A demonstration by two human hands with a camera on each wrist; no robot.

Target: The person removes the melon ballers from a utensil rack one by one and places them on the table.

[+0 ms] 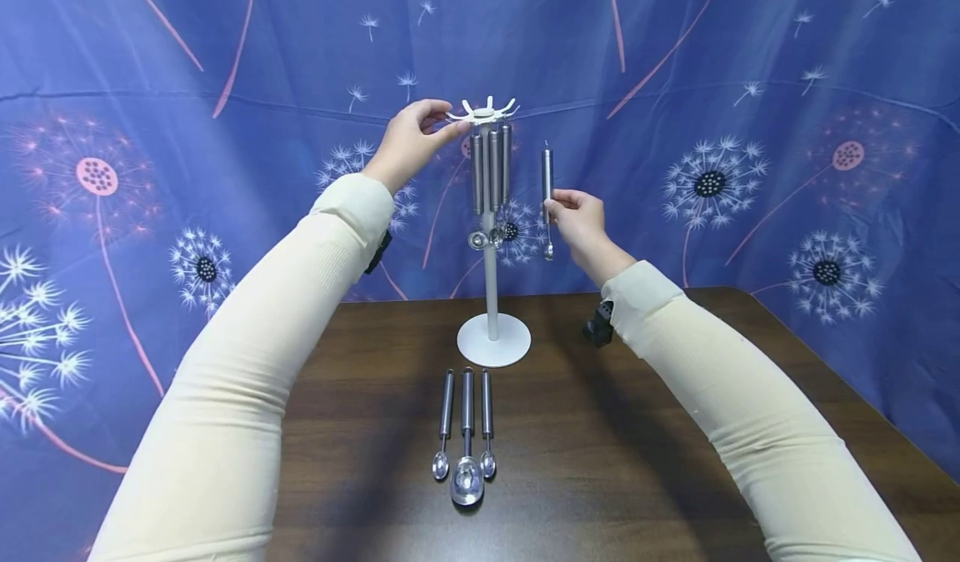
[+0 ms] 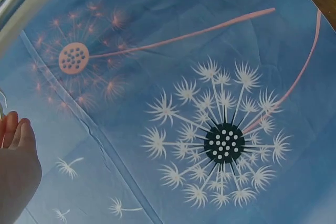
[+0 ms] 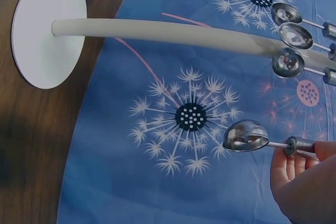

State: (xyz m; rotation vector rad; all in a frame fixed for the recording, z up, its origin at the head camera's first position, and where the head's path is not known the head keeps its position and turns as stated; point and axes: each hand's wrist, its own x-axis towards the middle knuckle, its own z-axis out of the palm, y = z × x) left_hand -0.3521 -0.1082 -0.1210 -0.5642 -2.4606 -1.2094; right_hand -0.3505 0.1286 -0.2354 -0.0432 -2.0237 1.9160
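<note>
A white stand (image 1: 491, 287) carries a crown of upturned hooks (image 1: 483, 114) at its top. My left hand (image 1: 416, 141) pinches the left side of that crown between thumb and fingers; the left wrist view catches only part of the hand (image 2: 18, 166). Several steel melon ballers (image 1: 495, 170) hang from the hooks, and three bowls (image 3: 295, 35) show in the right wrist view. Right of the stand, my right hand (image 1: 579, 220) grips another melon baller (image 1: 547, 174) low on its handle. It is upright with its bowl (image 3: 245, 136) down, apart from the stand.
Three more scoops lie side by side on the brown table (image 1: 360, 462) before the round white base (image 1: 468, 349): a large scoop (image 1: 467, 479) between two small ones (image 1: 446, 408). Behind the table hangs a blue cloth (image 1: 750, 112) with dandelion prints.
</note>
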